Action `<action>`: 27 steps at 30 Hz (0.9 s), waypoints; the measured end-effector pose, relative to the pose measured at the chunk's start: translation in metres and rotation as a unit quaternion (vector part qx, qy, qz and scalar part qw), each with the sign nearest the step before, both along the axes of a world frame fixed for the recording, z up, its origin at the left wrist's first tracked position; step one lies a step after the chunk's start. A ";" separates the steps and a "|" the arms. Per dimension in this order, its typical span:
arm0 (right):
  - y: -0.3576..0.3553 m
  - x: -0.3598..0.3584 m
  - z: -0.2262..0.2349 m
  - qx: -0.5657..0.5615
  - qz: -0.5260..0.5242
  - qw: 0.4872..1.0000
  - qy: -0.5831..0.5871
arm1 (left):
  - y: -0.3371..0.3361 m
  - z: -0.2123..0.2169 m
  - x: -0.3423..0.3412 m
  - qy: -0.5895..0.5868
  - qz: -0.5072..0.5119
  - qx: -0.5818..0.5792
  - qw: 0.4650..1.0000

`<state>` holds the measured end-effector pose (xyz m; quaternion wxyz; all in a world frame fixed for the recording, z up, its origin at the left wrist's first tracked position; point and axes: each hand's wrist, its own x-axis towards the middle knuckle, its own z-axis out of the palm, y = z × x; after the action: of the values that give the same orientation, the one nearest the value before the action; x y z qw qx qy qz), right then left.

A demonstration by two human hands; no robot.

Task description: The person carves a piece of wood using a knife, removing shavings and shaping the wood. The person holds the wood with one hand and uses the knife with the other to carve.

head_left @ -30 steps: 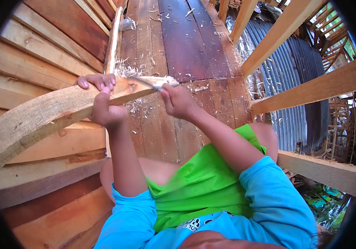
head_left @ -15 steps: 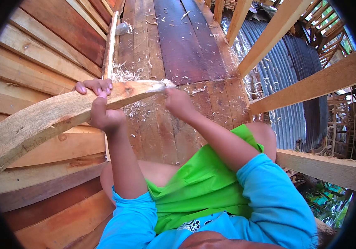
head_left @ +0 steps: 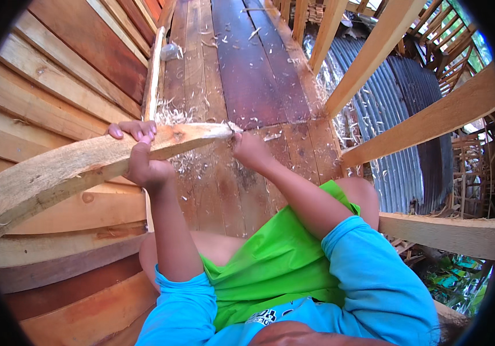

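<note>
A long pale wooden beam [head_left: 74,155] runs from the left edge to the middle of the view, narrowing toward its right end. My left hand [head_left: 143,164] is closed round it, fingers over the far side and thumb on the near side. At the narrowed tip, my right hand [head_left: 252,151] is closed in a fist. Whatever that fist grips is mostly hidden; a small greyish edge shows against the wood. A curled wood shaving [head_left: 233,126] clings at the tip beside my right knuckles.
Pale shavings [head_left: 169,114] lie scattered on the plank floor [head_left: 201,190]. A plank wall [head_left: 57,75] rises on the left, with a crumpled clear plastic piece [head_left: 170,52] near its base. Wooden railing posts [head_left: 374,57] stand on the right, above corrugated metal sheets [head_left: 386,115].
The tip of the beam and my right fist sit slightly lower in the view. The view has shifted a little. My left hand keeps its hold on the beam.
</note>
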<state>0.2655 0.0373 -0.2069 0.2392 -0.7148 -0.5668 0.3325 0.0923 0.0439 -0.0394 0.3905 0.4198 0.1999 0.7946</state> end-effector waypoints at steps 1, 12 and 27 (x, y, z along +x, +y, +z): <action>0.005 -0.003 0.001 -0.023 0.015 1.000 -0.004 | 0.000 -0.001 -0.004 0.000 -0.015 0.008 1.000; 0.003 0.013 0.049 -0.048 0.061 0.990 -0.117 | -0.006 0.000 0.002 0.065 -0.018 0.029 0.997; 0.006 0.011 0.012 -0.017 0.110 0.992 -0.059 | -0.001 0.000 -0.004 -0.002 -0.045 0.009 0.999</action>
<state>0.2761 0.0438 -0.1951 0.1552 -0.6702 -0.6497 0.3235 0.0886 0.0434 -0.0398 0.4224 0.4300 0.1725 0.7790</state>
